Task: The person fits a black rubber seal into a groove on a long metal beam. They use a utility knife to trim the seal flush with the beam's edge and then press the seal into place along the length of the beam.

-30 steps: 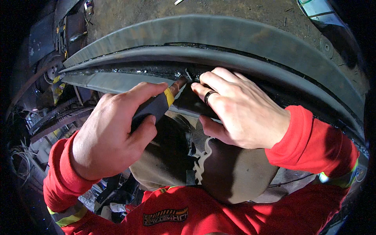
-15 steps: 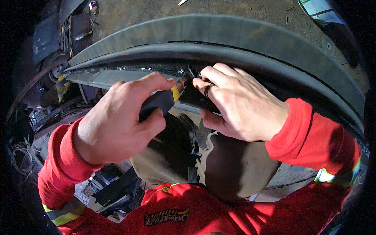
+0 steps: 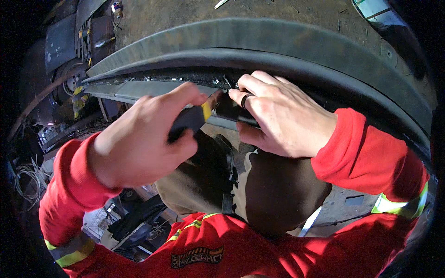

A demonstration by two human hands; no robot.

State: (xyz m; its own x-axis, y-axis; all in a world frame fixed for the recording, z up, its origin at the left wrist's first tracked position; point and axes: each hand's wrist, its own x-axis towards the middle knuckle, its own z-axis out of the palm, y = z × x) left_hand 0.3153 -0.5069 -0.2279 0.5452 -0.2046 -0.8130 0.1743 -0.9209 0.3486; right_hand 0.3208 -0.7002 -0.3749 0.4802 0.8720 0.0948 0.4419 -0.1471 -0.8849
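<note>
My left hand [image 3: 139, 134], blurred by motion, is closed around the black handle of a tool [image 3: 190, 121] with a yellow collar and a brownish, flat metal end. That end meets the near lip of a long, curved grey metal panel [image 3: 296, 39], beside a dark groove with shiny flecks along it. Just right of the tool, my right hand [image 3: 282, 111] grips the panel's near lip, fingers bent into the groove and thumb on the near side. A black ring is on one finger. What lies under the right fingertips is hidden.
My knees in brown trousers [image 3: 282, 194] are below the panel. At left lie a coil of pale wire [image 3: 28, 185], a round metal part [image 3: 72, 83] and piled scrap. Beyond the panel is a brown, stained surface [image 3: 167, 18] with a pale sliver [image 3: 220, 3] on it.
The left hand and the tool have shifted slightly, the hand now blurred. The right hand keeps its place on the panel. The whole view has moved a little.
</note>
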